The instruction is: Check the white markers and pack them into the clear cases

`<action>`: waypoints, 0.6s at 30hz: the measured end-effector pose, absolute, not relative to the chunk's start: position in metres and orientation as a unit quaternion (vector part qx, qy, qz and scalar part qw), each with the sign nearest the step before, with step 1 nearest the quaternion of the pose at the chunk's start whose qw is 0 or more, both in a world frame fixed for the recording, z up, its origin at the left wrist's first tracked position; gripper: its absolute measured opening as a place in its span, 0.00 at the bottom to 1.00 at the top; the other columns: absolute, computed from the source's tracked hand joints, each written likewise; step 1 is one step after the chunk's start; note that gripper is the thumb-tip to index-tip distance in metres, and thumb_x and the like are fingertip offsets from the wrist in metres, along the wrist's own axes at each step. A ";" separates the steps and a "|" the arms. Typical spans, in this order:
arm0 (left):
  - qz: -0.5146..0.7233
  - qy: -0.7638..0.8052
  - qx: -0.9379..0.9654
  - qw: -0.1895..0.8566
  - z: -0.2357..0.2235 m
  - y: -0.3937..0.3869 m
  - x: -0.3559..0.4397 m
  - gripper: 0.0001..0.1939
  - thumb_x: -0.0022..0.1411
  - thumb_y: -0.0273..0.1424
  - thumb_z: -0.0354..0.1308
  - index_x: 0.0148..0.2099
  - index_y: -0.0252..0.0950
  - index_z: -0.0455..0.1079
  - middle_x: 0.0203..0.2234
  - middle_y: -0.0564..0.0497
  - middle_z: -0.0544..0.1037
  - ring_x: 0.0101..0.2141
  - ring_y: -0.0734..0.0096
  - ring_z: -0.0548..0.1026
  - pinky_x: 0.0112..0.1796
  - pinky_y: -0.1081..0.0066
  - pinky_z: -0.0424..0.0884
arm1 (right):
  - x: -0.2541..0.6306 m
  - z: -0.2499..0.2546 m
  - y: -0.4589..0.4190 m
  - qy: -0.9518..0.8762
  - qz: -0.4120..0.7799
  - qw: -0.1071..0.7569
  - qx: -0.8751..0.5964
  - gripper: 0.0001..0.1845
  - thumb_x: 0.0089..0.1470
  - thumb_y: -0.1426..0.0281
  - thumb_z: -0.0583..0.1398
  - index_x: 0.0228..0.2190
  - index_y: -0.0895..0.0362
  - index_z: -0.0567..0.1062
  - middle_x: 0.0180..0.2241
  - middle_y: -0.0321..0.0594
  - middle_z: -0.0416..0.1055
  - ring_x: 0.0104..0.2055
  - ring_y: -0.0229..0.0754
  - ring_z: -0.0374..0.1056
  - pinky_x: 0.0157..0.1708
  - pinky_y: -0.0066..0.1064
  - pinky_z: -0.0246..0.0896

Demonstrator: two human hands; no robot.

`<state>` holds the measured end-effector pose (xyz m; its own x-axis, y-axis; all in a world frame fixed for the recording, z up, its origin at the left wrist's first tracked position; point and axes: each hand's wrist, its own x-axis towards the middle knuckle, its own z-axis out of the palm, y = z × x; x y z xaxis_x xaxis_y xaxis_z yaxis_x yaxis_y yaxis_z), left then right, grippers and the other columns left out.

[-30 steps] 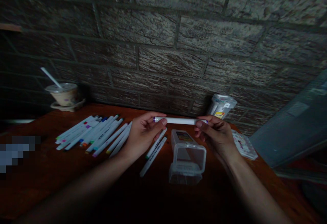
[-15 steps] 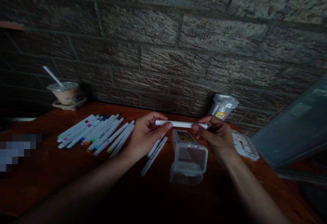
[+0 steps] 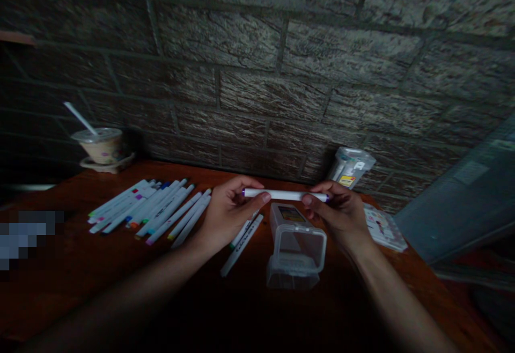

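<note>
And here, holding a slim white cylindrical marker w/ purple ends (image 3: pixel 285 195) roughly level btwn both hands, up off the brown wooden desk (image 3: pixel 68 272). Pinching its left part w/ the L hand (image 3: pixel 228 209), its right part w/ the R hand (image 3: pixel 343 208), thumbs in front, fingers closed on the barrel both sides. Prob. at a handling or checking step; can't tell more, caps partly hidden by fingers. Just below: a clear plastic box w/ a label (image 3: pixel 298 229), seemingly open toward the wearer. Beside that, nearer the L hand, two loose white markers (image 3: pixel 242 245); farther left, a spread of white markers w/ coloured ends (image 3: pixel 156 208). For the next move, prob. need one pinch firm before freeing the other, plus clearance above the box.
</note>
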<state>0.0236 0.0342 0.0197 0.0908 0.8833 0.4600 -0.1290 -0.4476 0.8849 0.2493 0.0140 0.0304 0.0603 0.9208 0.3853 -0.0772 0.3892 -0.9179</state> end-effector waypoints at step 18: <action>0.612 0.241 0.530 0.535 0.019 0.038 0.022 0.09 0.63 0.34 0.68 0.43 0.35 0.80 0.25 0.52 0.79 0.17 0.81 0.67 0.17 0.80 0.62 | 0.248 0.039 0.011 -0.505 0.448 0.638 -0.371 0.10 0.45 0.65 0.76 0.29 0.54 0.84 0.23 0.38 0.81 0.18 0.35 0.70 0.15 0.24 0.61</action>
<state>0.0219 0.0379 0.0191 0.1340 0.9102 0.3918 -0.4003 -0.3120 0.8617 0.2476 0.0108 0.0395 0.0893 0.9460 0.3118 -0.1979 0.3236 -0.9253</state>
